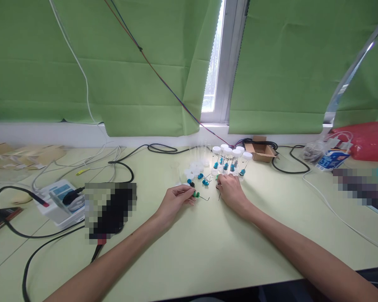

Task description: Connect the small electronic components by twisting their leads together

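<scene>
My left hand (pixel 177 200) is closed in a pinch at a small green part with a bent metal wire (pixel 196 194), which sticks out past the fingertips to the right. My right hand (pixel 230 189) is closed too, its fingers curled down at the table. A bit of green and a thin wire show by its fingertips, but what it grips is mostly hidden. Between the hands lie several blue parts with bent wires (pixel 205 182). Just behind my right hand stand several clear tubes with white caps (pixel 227 152), with blue parts inside. Loose white caps (pixel 194 169) lie near clear tubes (pixel 207 155) without caps.
An open cardboard box (pixel 260 152) and coiled black cable (pixel 291 167) sit at the back right. To the left are a white power strip (pixel 61 201), a blurred dark device (pixel 111 212) and trailing cables. A red bag (pixel 363 142) lies far right. Green blinds (pixel 151 84) hang behind.
</scene>
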Demonstrator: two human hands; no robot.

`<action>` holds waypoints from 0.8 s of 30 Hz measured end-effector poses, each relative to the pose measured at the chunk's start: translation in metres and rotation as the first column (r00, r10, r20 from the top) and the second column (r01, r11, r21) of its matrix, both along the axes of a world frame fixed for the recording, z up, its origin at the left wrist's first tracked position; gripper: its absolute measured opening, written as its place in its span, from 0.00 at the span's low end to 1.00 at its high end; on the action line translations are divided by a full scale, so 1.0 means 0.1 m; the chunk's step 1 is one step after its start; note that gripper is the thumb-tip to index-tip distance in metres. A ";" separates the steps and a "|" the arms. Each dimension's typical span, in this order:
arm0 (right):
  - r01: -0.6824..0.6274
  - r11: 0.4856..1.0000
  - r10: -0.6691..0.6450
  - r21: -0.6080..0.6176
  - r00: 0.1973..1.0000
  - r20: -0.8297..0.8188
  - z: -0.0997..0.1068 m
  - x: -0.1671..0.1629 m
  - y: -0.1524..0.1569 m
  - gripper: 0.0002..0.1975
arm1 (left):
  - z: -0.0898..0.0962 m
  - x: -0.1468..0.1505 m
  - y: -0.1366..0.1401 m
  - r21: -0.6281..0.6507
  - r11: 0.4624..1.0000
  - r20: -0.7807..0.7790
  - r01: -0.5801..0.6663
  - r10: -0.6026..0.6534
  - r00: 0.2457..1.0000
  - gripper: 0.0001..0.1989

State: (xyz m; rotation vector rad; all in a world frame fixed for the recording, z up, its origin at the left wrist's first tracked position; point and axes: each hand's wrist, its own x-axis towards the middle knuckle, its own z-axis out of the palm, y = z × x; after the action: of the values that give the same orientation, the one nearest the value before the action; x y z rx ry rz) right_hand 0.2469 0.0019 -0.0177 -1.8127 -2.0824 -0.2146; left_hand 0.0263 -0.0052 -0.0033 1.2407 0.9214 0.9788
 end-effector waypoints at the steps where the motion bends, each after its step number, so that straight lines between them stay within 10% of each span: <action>1: -0.011 1.000 0.011 -0.002 1.000 -0.015 0.00 0.00 0.00 0.04 | 0.00 0.00 0.00 -0.007 1.000 0.008 -0.003 0.003 1.000 0.15; 24: 0.009 1.000 -0.009 -0.018 1.000 -0.010 -0.04 0.00 0.01 0.03 | 0.02 0.01 0.00 -0.151 0.987 0.121 -0.049 0.068 0.990 0.13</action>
State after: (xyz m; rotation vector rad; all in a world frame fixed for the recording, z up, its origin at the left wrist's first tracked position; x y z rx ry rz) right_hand 0.2472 0.0027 -0.0218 -1.8297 -2.0761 -0.1888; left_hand 0.0278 -0.0057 -0.0011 1.0211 0.9188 1.0048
